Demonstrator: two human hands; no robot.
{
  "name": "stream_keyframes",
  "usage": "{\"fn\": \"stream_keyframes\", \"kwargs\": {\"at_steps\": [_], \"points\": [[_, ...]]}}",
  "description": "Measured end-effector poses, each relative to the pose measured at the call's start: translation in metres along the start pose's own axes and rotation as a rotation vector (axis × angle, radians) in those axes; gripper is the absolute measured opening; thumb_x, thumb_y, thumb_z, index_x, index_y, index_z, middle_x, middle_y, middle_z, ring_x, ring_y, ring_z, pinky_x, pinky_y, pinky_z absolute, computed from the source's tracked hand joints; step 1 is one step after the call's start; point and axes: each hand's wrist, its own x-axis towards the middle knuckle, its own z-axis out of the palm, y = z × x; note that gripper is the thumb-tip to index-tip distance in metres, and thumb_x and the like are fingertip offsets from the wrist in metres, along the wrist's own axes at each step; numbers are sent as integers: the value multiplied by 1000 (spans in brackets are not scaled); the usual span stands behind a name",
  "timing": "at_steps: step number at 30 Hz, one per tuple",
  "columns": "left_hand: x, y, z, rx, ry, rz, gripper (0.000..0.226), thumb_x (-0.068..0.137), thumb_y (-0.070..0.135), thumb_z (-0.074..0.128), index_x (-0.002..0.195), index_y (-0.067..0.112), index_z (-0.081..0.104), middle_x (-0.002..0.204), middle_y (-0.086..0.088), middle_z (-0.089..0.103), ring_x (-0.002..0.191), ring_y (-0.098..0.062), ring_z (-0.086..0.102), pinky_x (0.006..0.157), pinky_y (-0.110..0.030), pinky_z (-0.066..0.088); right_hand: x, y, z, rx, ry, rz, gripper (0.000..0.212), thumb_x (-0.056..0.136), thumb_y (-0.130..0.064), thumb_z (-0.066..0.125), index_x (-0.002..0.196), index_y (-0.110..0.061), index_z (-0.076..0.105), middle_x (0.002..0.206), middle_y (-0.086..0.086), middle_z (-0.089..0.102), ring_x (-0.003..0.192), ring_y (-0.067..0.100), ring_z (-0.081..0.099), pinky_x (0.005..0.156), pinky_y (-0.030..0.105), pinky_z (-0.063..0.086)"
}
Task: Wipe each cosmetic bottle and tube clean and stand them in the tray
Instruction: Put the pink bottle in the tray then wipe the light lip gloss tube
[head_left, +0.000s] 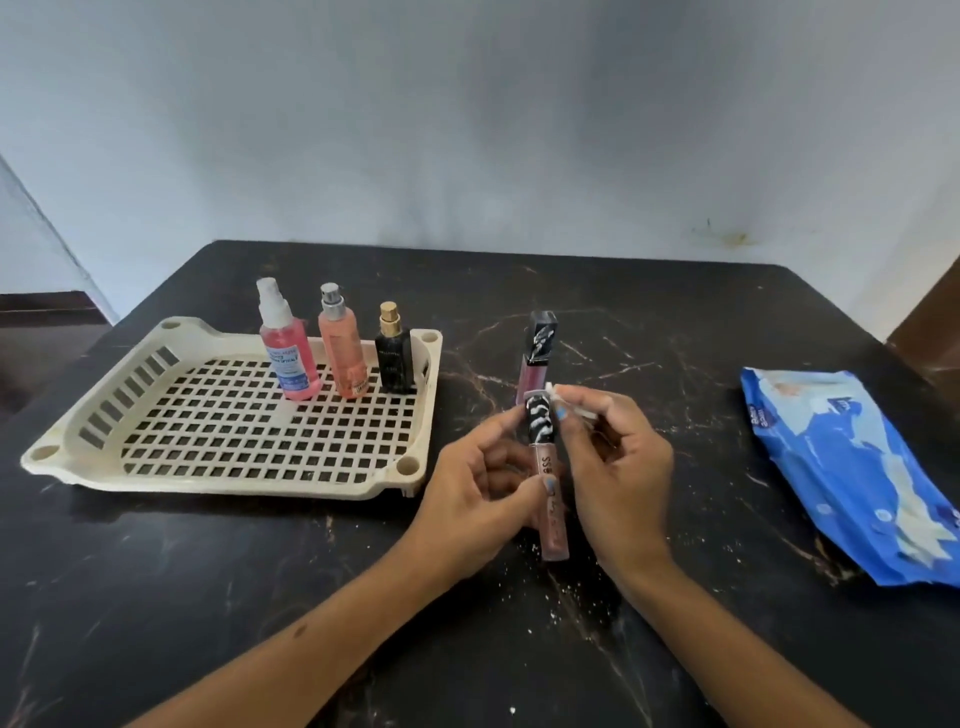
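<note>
My left hand grips a nude lip gloss tube with a black cap streaked white, held above the table. My right hand pinches a small white wipe against the cap. A second, pink gloss tube with a similar cap stands on the table just behind. In the cream slotted tray at the left, three bottles stand along the far right side: a pink spray bottle, an orange spray bottle and a black perfume bottle.
A blue pack of wet wipes lies on the right of the black marble table. White crumbs are scattered on the table around my hands. A pale wall stands behind the table.
</note>
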Motion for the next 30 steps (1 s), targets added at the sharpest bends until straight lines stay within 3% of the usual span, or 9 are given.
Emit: {"fn": "stream_keyframes", "kwargs": {"at_steps": [4,9,13,17,22,26,30], "points": [[0,-1,-1,-3,-13,1,55,76,4,63,120,36,51,89,-7,70,79,-25,66,64,-31,58,-3,2,-6,-39,-36,-55,23,89,-2,66,97,-24,69,97,-8,69,93,12,68,76,20,54],[1,3,-1,-64,-10,-30,55,84,-11,57,112,36,54,81,1,71,71,-13,67,60,-27,57,-4,2,-5,-90,-61,-156,33,87,8,65,102,-21,69,102,-9,68,97,4,66,80,12,51],[2,5,-1,-102,-4,-42,46,78,-1,63,108,34,60,81,-2,70,70,-14,67,59,-27,57,-5,5,-7,-109,-84,-200,33,82,12,66,98,-16,72,98,-10,69,95,2,66,82,12,50],[4,3,-1,-78,9,-60,49,84,-12,56,110,29,59,78,-4,68,64,-13,65,55,-25,55,-2,9,-8,-143,-53,-217,28,80,11,67,93,-13,75,93,-6,71,90,5,67,81,19,54],[4,5,2,-50,0,-60,53,84,-16,53,109,30,58,72,0,68,58,-11,63,51,-24,53,0,10,-5,-169,-54,-231,27,84,11,65,101,-7,75,99,-4,70,96,1,66,84,11,49],[3,6,1,-50,0,-61,47,84,-12,56,110,28,61,78,-5,68,61,-13,65,53,-26,55,0,11,-8,-172,-45,-261,27,77,13,67,91,-8,76,92,-3,72,89,3,67,80,13,52],[3,6,-1,-23,-28,-62,47,83,-10,57,114,25,62,80,-9,67,63,-17,65,55,-29,56,2,12,-7,-155,-52,-235,28,85,10,64,101,-9,75,99,-5,71,94,2,66,83,11,50]]}}
